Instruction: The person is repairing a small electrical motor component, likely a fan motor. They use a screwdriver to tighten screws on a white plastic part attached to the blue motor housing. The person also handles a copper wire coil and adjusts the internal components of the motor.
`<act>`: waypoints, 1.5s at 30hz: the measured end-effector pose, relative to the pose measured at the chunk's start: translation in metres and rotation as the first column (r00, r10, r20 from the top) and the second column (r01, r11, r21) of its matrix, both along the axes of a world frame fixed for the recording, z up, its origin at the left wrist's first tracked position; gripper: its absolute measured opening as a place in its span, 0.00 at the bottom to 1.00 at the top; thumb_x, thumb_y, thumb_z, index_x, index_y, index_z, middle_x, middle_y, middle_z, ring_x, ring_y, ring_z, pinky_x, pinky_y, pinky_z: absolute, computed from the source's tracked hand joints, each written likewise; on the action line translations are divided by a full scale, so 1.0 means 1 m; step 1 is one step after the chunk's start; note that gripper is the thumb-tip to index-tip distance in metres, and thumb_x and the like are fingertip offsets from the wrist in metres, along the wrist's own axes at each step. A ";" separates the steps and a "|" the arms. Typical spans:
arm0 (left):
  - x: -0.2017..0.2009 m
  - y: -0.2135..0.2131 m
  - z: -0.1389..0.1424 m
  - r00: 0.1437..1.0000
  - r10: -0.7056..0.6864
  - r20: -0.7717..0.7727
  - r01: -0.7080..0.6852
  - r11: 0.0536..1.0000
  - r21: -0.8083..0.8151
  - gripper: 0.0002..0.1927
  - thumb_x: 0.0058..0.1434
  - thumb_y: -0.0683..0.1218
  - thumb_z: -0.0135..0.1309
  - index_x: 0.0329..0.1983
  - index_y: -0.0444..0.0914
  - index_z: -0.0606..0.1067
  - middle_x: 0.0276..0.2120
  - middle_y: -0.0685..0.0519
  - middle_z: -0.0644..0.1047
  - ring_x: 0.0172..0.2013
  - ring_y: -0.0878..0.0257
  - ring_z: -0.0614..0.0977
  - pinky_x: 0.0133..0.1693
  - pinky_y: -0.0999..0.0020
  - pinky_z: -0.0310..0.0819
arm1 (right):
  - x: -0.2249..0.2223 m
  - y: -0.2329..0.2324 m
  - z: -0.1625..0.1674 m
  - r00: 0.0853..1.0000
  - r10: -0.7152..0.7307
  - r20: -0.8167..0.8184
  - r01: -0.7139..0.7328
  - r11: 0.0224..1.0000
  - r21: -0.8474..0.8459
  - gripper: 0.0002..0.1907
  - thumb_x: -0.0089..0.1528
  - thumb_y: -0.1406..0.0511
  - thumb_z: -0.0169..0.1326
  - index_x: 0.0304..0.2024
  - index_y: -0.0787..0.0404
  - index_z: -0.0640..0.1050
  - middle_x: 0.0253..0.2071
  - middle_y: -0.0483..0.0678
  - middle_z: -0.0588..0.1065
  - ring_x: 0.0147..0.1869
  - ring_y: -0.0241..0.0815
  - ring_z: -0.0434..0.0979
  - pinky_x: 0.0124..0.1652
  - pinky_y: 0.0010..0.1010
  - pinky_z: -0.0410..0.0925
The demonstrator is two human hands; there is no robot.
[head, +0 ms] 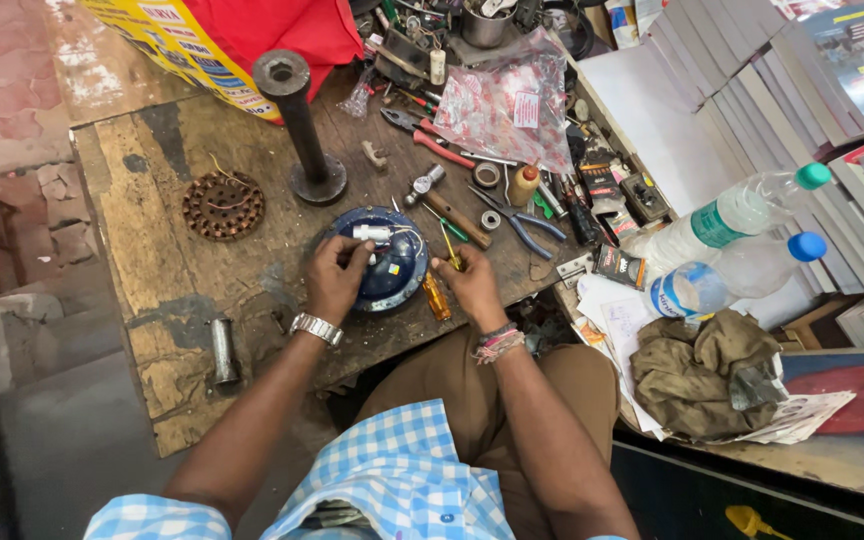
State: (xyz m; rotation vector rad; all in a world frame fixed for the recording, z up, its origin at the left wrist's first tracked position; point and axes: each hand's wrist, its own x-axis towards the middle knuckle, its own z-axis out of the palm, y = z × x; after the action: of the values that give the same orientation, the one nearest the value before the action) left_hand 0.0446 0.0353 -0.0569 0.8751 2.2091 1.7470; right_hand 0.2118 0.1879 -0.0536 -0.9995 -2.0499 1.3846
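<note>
A round blue fan motor housing (392,262) is positioned on the wooden bench (162,260), near its front edge, between the two hands. The left hand (335,277) is laid on the housing's left rim, its fingers (352,254) pressed together around a small white part with thin wires. The right hand (470,284) is placed just beside the housing's right edge; its fingers are closed around a yellow-handled screwdriver (438,292), whose shaft is directed toward the housing. A copper-wound stator (223,206) lies well apart, to the left.
</note>
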 end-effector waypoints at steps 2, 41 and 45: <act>-0.004 -0.005 -0.002 0.996 0.046 -0.077 -0.044 0.999 0.033 0.11 0.65 0.48 0.62 0.38 0.34 0.80 0.34 0.48 0.81 0.32 0.61 0.83 0.36 0.68 0.78 | -0.002 -0.004 -0.001 0.999 -0.002 -0.037 0.002 1.000 0.007 0.10 0.60 0.64 0.66 0.36 0.65 0.80 0.24 0.39 0.73 0.27 0.29 0.68 0.28 0.26 0.63; 0.044 -0.034 0.013 0.822 -0.191 -0.537 0.013 0.948 -0.318 0.08 0.56 0.45 0.62 0.38 0.39 0.80 0.34 0.49 0.79 0.34 0.49 0.82 0.36 0.54 0.76 | -0.036 -0.048 -0.008 0.988 0.109 -0.112 -0.133 0.963 -0.234 0.16 0.58 0.67 0.67 0.46 0.65 0.79 0.38 0.47 0.81 0.40 0.33 0.80 0.40 0.26 0.75; 0.037 -0.033 0.013 0.792 -0.226 -0.568 0.039 0.946 -0.322 0.07 0.57 0.44 0.61 0.39 0.40 0.81 0.33 0.50 0.78 0.35 0.50 0.82 0.36 0.54 0.76 | -0.051 -0.046 -0.012 0.991 0.043 -0.129 -0.067 0.980 -0.189 0.14 0.56 0.71 0.68 0.41 0.66 0.77 0.35 0.44 0.79 0.37 0.32 0.77 0.37 0.24 0.73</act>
State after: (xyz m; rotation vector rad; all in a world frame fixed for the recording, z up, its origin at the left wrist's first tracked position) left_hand 0.0814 0.0026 -0.0442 1.6345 2.5923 1.1124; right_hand 0.1612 0.1417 -0.0660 -0.9137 -1.8937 1.6570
